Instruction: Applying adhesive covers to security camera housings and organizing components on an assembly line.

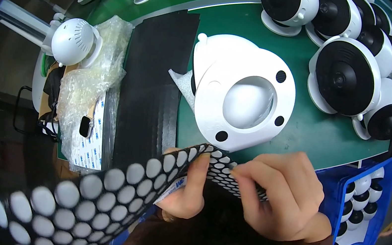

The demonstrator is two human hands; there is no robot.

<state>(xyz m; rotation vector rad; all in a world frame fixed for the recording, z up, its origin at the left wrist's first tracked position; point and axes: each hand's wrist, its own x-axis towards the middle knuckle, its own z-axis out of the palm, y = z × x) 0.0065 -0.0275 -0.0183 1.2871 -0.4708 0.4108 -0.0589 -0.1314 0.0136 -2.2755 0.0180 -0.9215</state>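
My left hand (187, 189) grips a flexible black sheet (96, 193) full of round holes where pads have been taken out; it bends down to the lower left. My right hand (282, 195) pinches the sheet's upper right edge with its fingertips, beside the left thumb. Just beyond both hands a white rounded camera housing (242, 96) lies on the green table (314, 134), base up, with three small black pads on its rim and a round opening in the middle.
Several white ball-shaped cameras with black faces (345, 76) crowd the table's right side. A blue bin (362, 206) holding more units stands at the right. Black foam strips (154, 81), bubble wrap (90, 75) and two white units (73, 41) lie to the left.
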